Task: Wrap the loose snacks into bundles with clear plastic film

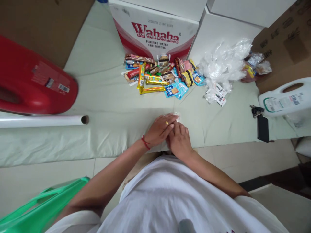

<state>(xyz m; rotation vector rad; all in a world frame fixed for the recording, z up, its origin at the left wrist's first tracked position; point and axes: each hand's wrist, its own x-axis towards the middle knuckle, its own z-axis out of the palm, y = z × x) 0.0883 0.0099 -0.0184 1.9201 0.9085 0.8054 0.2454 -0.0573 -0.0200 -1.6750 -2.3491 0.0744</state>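
My left hand [159, 130], with a gold ring and a red string bracelet, meets my right hand [180, 139] near the front edge of the cloth-covered surface. A small piece of clear plastic [178, 116] sticks out beyond the fingertips. Both hands are closed at it, fingers together, and most of it is hidden beneath them. Farther back lies a pile of wrapped snacks [152, 80] in yellow, blue, red and brown packaging. Crumpled clear plastic bags [220, 63] are heaped to the right of the snacks.
A Wahaha carton [157, 35] stands behind the snacks. On the left are a red jug [36, 81] and a white roll [43, 120]. To the right lie a white bottle [286, 97], keys [256, 110] and a black phone [263, 128]. A green bag [46, 204] hangs lower left.
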